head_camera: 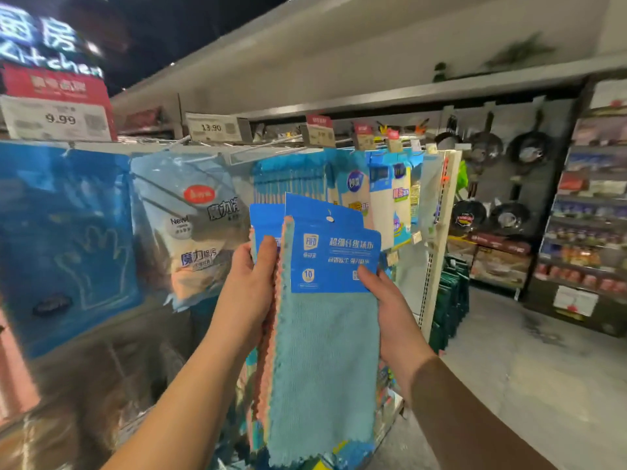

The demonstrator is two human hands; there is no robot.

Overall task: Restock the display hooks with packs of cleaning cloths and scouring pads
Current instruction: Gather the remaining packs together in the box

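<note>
Store aisle w/ display hooks (pixel 217 154); L hand (pixel 249 283) + R hand (pixel 386 300) both grip cloth packs (pixel 325 300).

A supermarket's kitchenware aisle: price tags reading 9.99 (pixel 60 119) and 13.90 (pixel 211 127) clip to the shelf edge above metal display hooks (pixel 271 144) hung with packaged cleaning cloths (pixel 353 195), beneath an overhead sign reading "Kitchen" (pixel 51 62). Across the grey floor (pixel 529 368), frying pans (pixel 529 150) hang on a dark wall panel, beside stocked shelves of boxed goods (pixel 590 232). A person's two hands hold up a blue-carded pack of cloths (pixel 325 300) before the display.
</note>
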